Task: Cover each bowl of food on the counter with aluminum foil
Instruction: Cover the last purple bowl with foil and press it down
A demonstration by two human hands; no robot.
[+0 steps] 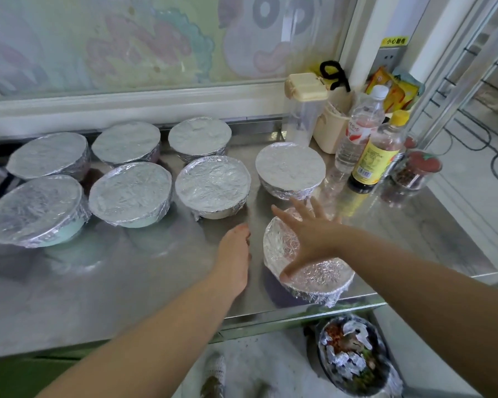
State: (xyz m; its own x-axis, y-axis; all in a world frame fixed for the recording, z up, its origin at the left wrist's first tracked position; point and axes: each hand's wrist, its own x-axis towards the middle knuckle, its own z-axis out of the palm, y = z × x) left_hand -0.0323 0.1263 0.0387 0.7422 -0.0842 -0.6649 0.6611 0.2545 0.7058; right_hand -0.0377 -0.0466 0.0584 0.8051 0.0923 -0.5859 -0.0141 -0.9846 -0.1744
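Several foil-covered bowls stand on the steel counter (127,282). The nearest foil-covered bowl (314,277) sits at the counter's front right edge. My right hand (308,234) is spread open over its foil top, fingers straight. My left hand (235,254) lies just left of that bowl, fingers bent down toward the counter, holding nothing I can see. Another covered bowl (290,169) stands behind the right hand, and one more (212,186) to its left. The rest stand in two rows at the left.
Two bottles (374,150), a clear pitcher (302,110), a cream holder and small jars (416,170) crowd the back right corner. A bin with foil scraps and food waste (354,357) stands on the floor below the counter's front edge. A window runs behind.
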